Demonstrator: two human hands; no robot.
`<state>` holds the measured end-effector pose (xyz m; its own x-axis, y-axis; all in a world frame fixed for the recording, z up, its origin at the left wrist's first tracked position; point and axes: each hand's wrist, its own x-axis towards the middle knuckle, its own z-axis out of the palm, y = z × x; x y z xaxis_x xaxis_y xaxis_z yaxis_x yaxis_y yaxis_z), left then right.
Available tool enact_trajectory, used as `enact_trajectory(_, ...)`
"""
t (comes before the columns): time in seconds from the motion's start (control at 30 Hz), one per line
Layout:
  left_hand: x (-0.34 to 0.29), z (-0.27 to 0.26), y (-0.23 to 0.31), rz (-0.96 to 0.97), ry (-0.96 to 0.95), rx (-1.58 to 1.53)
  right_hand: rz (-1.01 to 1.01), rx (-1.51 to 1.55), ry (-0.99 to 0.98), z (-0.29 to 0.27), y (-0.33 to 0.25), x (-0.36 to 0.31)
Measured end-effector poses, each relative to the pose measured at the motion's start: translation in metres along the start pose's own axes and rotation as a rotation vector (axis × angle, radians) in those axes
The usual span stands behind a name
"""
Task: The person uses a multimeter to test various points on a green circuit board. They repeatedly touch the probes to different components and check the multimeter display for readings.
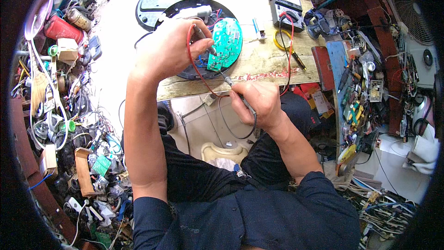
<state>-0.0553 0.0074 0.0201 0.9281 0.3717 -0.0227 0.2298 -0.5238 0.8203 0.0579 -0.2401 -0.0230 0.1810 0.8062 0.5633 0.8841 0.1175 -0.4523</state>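
Observation:
A green circuit board (229, 41) rests tilted on an open round black housing (180, 7) on the wooden table. My left hand (171, 48) is closed around a grey test probe (199, 31) with a red lead, its tip at the board's left side. From the lower right, my right hand (261, 103) grips a second grey test probe (227, 79) with a dark lead. That tip reaches the board's lower edge; whether it touches I cannot tell. An analog multimeter (286, 7) lies at the far right of the table, leads plugged in.
A round black cover (162, 2) lies behind the housing. On the table (259, 58) are a roll of yellow tape (281, 40) and a black-and-yellow tool (298, 59). Piled parts and cables fill the left side. A blue board with tools (340, 65) stands at right.

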Motion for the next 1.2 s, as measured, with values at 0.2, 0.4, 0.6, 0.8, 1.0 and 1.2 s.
enact_trajectory(0.2, -0.001, -0.002, 0.003, 0.004, 0.007, 0.026, -0.006, 0.016, 0.005, 0.001, -0.001, 0.001)
enact_trajectory(0.4, -0.002, -0.001, 0.005, 0.082, 0.041, 0.055, -0.021, -0.009, -0.009, 0.002, -0.003, 0.003)
enact_trajectory(0.6, -0.004, -0.004, 0.015, -0.041, 0.004, 0.037, -0.027, -0.026, -0.010, 0.001, -0.004, 0.004)
enact_trajectory(0.8, -0.005, -0.002, 0.007, 0.061, 0.061, 0.039, -0.045, -0.029, 0.005, 0.003, -0.005, 0.005)
enact_trajectory(1.0, -0.002, -0.003, 0.008, 0.017, 0.030, 0.074, -0.091, -0.060, -0.002, 0.003, -0.007, 0.004)
enact_trajectory(1.2, 0.000, 0.001, -0.001, 0.099, 0.069, 0.069, -0.117, -0.086, -0.014, 0.007, -0.007, 0.002)
